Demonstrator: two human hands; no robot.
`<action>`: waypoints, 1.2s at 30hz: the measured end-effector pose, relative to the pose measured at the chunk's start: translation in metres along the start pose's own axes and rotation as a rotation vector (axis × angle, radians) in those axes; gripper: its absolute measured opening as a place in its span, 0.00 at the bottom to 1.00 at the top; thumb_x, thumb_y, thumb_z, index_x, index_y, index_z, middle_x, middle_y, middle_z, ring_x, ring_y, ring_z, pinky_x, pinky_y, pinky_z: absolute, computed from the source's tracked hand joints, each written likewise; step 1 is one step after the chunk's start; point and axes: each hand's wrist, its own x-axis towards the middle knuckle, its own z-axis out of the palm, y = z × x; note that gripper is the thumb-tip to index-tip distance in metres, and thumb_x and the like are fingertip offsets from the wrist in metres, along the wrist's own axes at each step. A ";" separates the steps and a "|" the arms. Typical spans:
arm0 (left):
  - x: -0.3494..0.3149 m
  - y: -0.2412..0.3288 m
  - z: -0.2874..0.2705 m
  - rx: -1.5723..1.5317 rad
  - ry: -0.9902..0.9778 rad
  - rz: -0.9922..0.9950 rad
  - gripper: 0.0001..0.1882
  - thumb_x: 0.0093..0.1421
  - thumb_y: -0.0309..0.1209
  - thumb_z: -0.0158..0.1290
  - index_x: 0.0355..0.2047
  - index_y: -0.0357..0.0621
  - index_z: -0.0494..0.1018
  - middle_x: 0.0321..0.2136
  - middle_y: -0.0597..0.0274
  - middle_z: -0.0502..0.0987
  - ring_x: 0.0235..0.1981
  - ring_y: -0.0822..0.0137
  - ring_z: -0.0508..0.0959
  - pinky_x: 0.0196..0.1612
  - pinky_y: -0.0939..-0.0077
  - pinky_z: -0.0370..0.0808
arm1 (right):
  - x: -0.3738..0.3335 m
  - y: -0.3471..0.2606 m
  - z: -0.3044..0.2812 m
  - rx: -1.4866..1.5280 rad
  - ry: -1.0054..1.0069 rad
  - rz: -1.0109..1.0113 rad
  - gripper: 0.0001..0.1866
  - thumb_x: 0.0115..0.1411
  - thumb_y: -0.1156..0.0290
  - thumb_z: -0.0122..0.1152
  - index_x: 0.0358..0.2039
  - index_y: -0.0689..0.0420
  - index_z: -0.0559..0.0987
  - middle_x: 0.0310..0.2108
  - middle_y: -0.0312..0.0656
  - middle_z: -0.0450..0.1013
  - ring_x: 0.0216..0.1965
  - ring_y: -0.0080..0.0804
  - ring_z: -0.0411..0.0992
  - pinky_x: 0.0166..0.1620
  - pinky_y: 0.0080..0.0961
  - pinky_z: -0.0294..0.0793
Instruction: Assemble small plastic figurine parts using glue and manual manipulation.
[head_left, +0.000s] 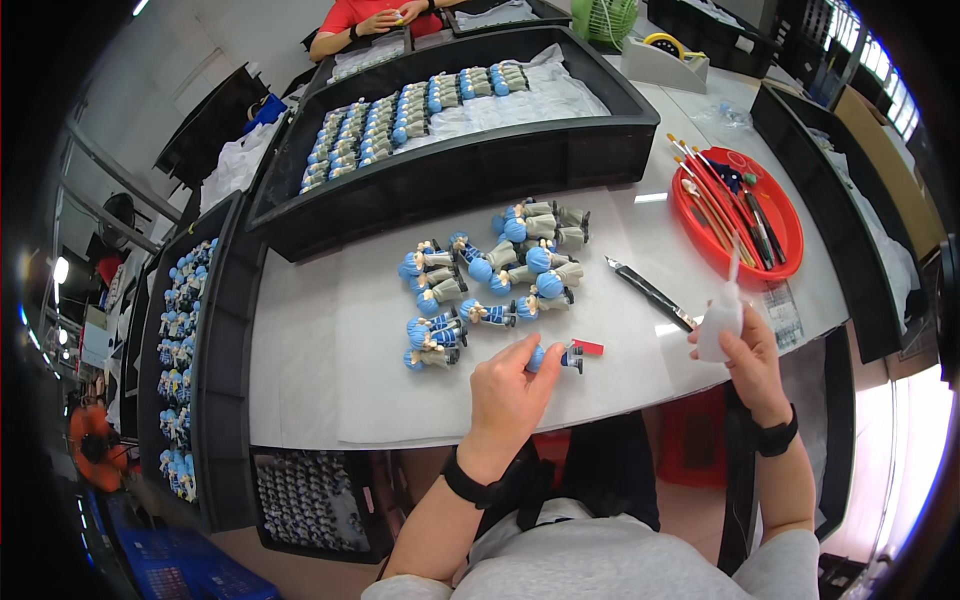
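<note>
My left hand (512, 388) is closed round a small blue-haired figurine (574, 358), just above the table's near edge. Its legs and dark shoes stick out past my thumb, while much of its body is hidden by my fingers. Beside the legs shows a small red piece (589, 347); whether it touches the figurine I cannot tell. In my right hand (752, 360) is a white squeeze bottle (721, 322) with a thin nozzle pointing up. Several more blue-haired figurines (490, 270) lie in a loose group beyond my left hand.
A craft knife (652, 293) lies between the figurines and a red oval basket (793, 232) of brushes and pens. Black crates stand around: one with figurines (460, 160) at the back, another on the left (228, 380). A tape dispenser (664, 62) and a co-worker (375, 22) are farther off.
</note>
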 end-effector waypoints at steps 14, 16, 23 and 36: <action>-0.001 0.000 0.005 0.082 0.030 0.026 0.14 0.53 0.33 0.56 0.30 0.29 0.74 0.18 0.46 0.73 0.17 0.52 0.73 0.20 0.68 0.68 | -0.009 0.009 0.027 -0.218 -0.196 0.114 0.19 0.52 0.73 0.63 0.45 0.62 0.71 0.38 0.37 0.68 0.39 0.21 0.66 0.42 0.19 0.68; -0.001 0.001 0.005 0.082 0.029 0.020 0.14 0.53 0.33 0.56 0.30 0.30 0.74 0.18 0.46 0.73 0.18 0.52 0.74 0.20 0.67 0.68 | -0.007 0.006 0.027 -0.316 -0.178 0.080 0.18 0.52 0.74 0.63 0.43 0.62 0.71 0.36 0.37 0.69 0.37 0.21 0.67 0.40 0.18 0.68; -0.001 0.004 0.005 0.076 0.025 0.026 0.14 0.53 0.32 0.56 0.29 0.29 0.74 0.18 0.47 0.73 0.18 0.53 0.74 0.21 0.67 0.68 | 0.002 -0.003 0.031 -0.548 -0.159 -0.133 0.17 0.50 0.75 0.63 0.41 0.62 0.73 0.33 0.42 0.71 0.34 0.29 0.69 0.39 0.22 0.68; 0.000 0.004 0.004 0.134 -0.017 0.031 0.14 0.53 0.32 0.55 0.30 0.28 0.74 0.19 0.46 0.73 0.18 0.52 0.74 0.21 0.67 0.69 | 0.008 -0.026 0.046 -0.760 -0.174 -0.389 0.18 0.43 0.82 0.64 0.38 0.61 0.74 0.34 0.46 0.71 0.34 0.41 0.71 0.37 0.27 0.69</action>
